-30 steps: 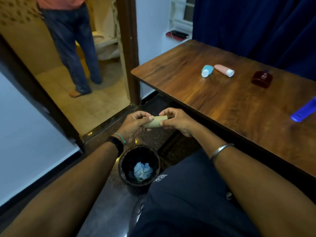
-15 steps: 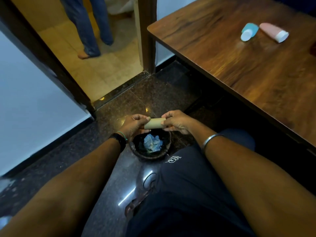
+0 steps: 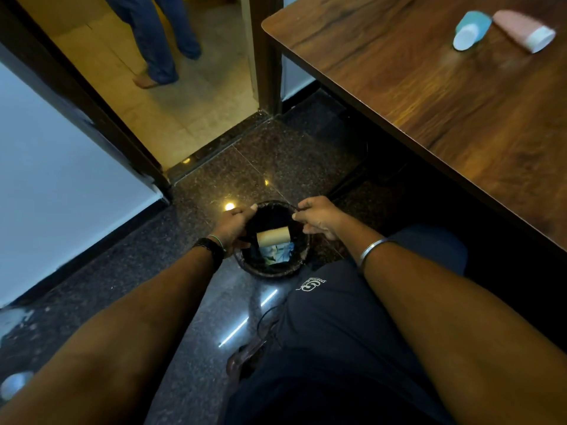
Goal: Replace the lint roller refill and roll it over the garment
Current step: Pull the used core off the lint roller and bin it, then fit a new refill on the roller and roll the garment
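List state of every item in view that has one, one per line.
cardboard tube: loose, over the bin's mouth, touching neither hand
bin: upright, open, crumpled paper inside
left hand: empty, fingers apart, beside the bin
right hand: empty, released
blue bottle: capped, lying on the table
pink bottle: capped, lying on the table

There is one view only, from a wide-angle camera on the person's head, tilted steeply forward and down past the lap to the floor. Both forearms run in from the bottom corners and meet near the middle, where the left hand (image 3: 230, 226) and right hand (image 3: 319, 216) sit fairly far from the lens. A bin (image 3: 302, 256) lies between and just under the hands. A table (image 3: 429, 96) stretches beyond the right hand, a doorway (image 3: 171, 96) beyond the left.
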`<state>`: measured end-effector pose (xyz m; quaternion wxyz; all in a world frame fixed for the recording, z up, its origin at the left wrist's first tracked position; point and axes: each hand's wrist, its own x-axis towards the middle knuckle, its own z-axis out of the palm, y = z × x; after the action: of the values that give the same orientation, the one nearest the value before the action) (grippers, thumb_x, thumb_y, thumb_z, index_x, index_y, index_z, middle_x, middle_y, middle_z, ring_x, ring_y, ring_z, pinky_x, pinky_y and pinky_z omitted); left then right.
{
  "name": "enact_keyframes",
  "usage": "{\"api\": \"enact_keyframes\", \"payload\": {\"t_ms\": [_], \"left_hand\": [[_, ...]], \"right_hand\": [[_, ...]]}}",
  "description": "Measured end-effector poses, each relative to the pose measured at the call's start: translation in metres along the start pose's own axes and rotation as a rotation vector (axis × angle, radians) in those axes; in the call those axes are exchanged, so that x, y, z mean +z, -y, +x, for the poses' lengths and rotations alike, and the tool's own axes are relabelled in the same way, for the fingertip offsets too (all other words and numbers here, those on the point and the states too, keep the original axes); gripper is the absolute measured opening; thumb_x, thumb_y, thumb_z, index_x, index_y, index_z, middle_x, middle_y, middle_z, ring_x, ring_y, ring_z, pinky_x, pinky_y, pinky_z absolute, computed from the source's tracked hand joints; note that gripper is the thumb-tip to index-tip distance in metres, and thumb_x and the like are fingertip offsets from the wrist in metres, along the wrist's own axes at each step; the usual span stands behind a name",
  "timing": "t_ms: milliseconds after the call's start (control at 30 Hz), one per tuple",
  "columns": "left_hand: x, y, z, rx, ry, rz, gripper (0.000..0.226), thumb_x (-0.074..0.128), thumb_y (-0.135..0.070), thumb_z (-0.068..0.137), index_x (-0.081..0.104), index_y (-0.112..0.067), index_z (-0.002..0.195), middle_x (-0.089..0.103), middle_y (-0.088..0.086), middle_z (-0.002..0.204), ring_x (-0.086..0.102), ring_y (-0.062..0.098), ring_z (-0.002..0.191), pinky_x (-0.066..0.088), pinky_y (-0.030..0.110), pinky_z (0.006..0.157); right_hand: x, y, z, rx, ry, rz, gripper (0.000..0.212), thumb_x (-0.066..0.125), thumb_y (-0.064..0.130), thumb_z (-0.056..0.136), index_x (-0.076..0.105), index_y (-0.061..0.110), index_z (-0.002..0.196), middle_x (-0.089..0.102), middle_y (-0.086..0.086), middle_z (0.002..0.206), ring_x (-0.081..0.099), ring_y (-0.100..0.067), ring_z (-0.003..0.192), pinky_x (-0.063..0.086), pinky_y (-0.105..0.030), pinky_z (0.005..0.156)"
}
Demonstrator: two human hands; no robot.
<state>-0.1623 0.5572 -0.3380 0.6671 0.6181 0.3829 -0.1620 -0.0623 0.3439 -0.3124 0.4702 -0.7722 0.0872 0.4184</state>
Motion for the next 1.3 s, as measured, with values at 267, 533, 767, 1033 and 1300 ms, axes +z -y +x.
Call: {"api": "enact_keyframes", "payload": {"t_ms": [267,533,767,1033,1300], "left_hand": [[0.019,-0.018,-0.008,0.072,0.009,0.048,0.010,0.070,-0.021,0.103,0.070,-0.014,0.096,0.073,0.014,0.094,0.071,0.020,0.080,0.064,0.038,0.074],[0.079,-0.082,-0.066,0.341,0.193,0.037,0.005,0.066,-0.005,0.102,0.069,-0.009,0.100,0.073,0.015,0.084,0.068,0.017,0.069,0.060,0.026,0.057],[0.135,-0.150,-0.135,0.614,0.348,0.090,0.011,0.068,-0.011,0.104,0.071,-0.001,0.109,0.072,0.020,0.091,0.070,0.024,0.076,0.060,0.035,0.065],[0.248,-0.210,-0.223,0.887,0.549,0.179,0.005,0.070,-0.010,0.101,0.073,-0.007,0.104,0.073,0.007,0.085,0.064,0.017,0.072,0.051,0.029,0.061],[0.384,-0.223,-0.269,1.011,0.759,0.290,0.015,0.073,-0.010,0.098,0.073,-0.009,0.114,0.073,0.010,0.092,0.067,0.020,0.081,0.048,0.030,0.060]], "right_hand": [[-0.012,0.016,-0.022,-0.121,0.029,-0.092,0.017,0.075,0.016,0.099,0.072,0.014,0.116,0.076,-0.011,0.113,0.075,-0.021,0.097,0.064,-0.038,0.089],[-0.044,0.051,-0.097,-0.436,-0.063,-0.032,0.012,0.076,0.013,0.098,0.076,0.008,0.108,0.074,-0.008,0.085,0.070,-0.016,0.078,0.058,-0.030,0.068],[-0.119,0.071,-0.185,-0.717,-0.302,0.003,0.012,0.079,0.012,0.094,0.075,0.009,0.105,0.069,-0.002,0.085,0.066,-0.013,0.077,0.061,-0.037,0.072],[-0.215,0.050,-0.288,-0.884,-0.683,0.073,0.017,0.083,0.013,0.086,0.072,0.027,0.090,0.065,0.008,0.077,0.054,-0.003,0.064,0.049,-0.027,0.062],[-0.301,-0.016,-0.356,-0.874,-1.038,0.229,0.022,0.085,0.009,0.083,0.070,0.023,0.091,0.058,0.009,0.072,0.045,0.001,0.054,0.041,-0.021,0.057]]}}
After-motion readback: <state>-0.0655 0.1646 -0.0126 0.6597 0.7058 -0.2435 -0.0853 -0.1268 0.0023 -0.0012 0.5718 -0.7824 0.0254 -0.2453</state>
